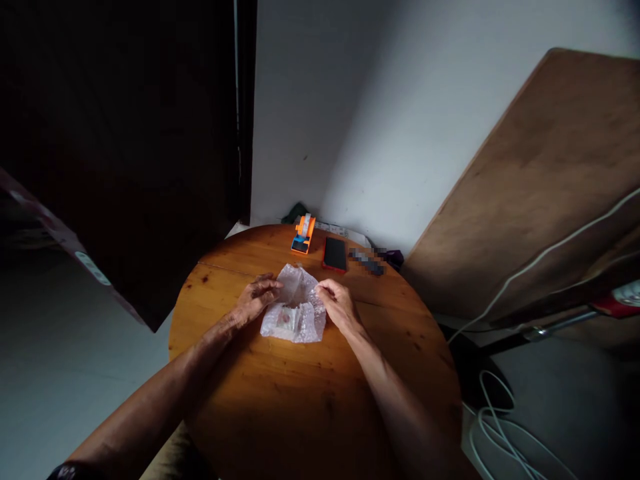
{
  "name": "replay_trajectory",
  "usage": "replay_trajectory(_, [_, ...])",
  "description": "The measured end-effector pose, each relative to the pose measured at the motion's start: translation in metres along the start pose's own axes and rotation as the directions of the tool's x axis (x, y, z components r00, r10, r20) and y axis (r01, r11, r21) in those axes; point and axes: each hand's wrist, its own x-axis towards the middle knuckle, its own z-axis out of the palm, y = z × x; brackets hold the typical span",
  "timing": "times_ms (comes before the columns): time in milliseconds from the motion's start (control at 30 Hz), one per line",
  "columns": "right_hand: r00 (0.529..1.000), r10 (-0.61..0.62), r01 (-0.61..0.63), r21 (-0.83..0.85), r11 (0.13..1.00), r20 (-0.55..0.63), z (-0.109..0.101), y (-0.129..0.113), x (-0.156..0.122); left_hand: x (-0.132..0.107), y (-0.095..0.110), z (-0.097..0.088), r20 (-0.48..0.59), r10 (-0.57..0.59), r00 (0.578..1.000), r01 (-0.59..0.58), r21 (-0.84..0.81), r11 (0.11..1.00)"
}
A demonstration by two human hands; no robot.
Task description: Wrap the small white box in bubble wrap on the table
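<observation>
A sheet of clear bubble wrap lies on the round wooden table, with a small greenish object wrapped inside it. My left hand pinches the wrap's left edge with curled fingers. On the other side, my right hand pinches the right edge. Both forearms reach in from the near edge of the table.
An orange tape dispenser and a dark phone in a red case lie at the table's far side, beside a blurred dark item. A wooden board leans at right. White cables trail on the floor. A dark door stands at left.
</observation>
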Motion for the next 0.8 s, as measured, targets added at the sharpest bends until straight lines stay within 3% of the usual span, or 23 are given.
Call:
replay_trajectory(167, [0.996,-0.092,0.093,-0.038,0.995,0.021,-0.002,-0.004,-0.003,0.001,0.001,0.002,0.073,0.01,0.997,-0.005,-0.072,0.997])
replay_trajectory(433, [0.977,-0.161,0.146,-0.11,0.983,-0.138,0.002,-0.005,-0.007,-0.011,0.016,0.006,0.135,0.261,0.956,-0.257,-0.048,0.965])
replay_trajectory(567, [0.969,-0.209,0.207,-0.03,0.978,-0.132,-0.001,-0.014,-0.01,-0.017,0.018,0.007,0.168,0.248,0.954,-0.239,-0.072,0.968])
replay_trajectory(700, [0.99,-0.008,0.041,0.225,0.974,-0.144,-0.007,-0.016,-0.006,-0.015,0.014,0.003,0.05,0.096,0.994,-0.083,-0.208,0.975])
replay_trajectory(800, [0.983,0.147,-0.089,0.415,0.906,-0.108,-0.007,-0.01,-0.002,-0.01,0.016,0.001,-0.001,-0.02,1.0,0.019,-0.289,0.957])
